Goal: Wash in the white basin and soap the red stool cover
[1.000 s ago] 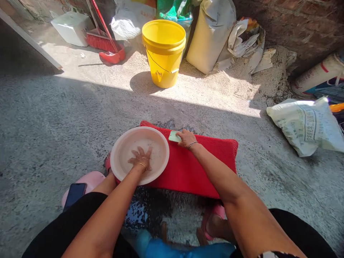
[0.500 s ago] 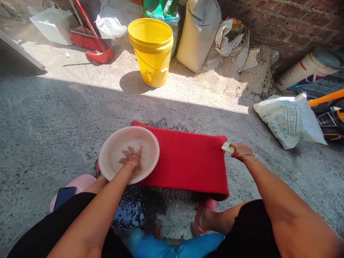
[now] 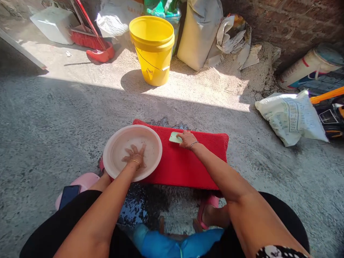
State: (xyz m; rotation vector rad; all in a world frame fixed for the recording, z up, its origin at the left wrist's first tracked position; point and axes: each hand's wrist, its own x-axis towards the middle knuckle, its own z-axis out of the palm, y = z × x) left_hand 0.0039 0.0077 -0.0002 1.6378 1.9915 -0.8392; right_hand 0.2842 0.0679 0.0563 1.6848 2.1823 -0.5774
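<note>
Pressing fingers-spread into the round pale pink plastic basin (image 3: 118,143), the left hand (image 3: 135,157) lies flat on its bottom; whether the basin holds water is hard to make out. The right hand (image 3: 187,139) rests on the red rectangular fluffy mat (image 3: 188,165), fingers curled onto a small pale green soap bar (image 3: 175,137) at the mat's far edge, just beside the basin's rim. The hand covers the soap's right end. The basin sits on the mat's left end and hides that part of it. The mat lies on the grey concrete floor (image 3: 53,118), with a dark wet patch showing at its near edge.

One dark smartphone (image 3: 68,196) lies on a pink slipper (image 3: 86,180) by the left knee; a second pink slipper (image 3: 206,211) is on the right foot, mostly hidden by the leg. A blue object (image 3: 166,245) between the knees is cut off by the bottom edge.

Further back stand one yellow plastic bucket (image 3: 152,46), one red broom (image 3: 88,32) cut off at the top, one white box (image 3: 52,23), and several sacks against the brick wall (image 3: 282,21). One printed white sack (image 3: 291,116) lies to the right.
</note>
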